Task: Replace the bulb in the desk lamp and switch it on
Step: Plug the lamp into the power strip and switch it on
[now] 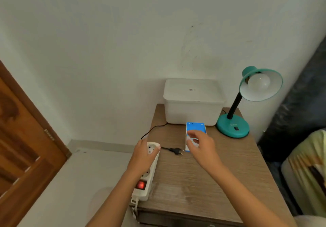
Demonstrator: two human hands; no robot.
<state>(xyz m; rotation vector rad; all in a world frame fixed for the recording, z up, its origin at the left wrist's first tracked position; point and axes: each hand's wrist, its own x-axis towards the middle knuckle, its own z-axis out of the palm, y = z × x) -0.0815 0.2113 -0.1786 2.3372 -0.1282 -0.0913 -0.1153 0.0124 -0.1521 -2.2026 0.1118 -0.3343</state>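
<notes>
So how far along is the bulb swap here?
A bulb already sits in the lamp shade, unlit. The left hand holds the power strip, its switch glowing red; the right hand hovers over the blue bulb box. The plug lies loose on the table, so plugging in and switching on remain.

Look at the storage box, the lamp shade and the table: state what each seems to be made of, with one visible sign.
Storage box: probably plastic, matte white, slightly translucent with rounded moulded edges.
Lamp shade: glossy teal outside, white inside; painted metal or plastic, cannot tell which.
Table: wood or wood-look laminate, matte, with fine grey-brown grain lines.
</notes>
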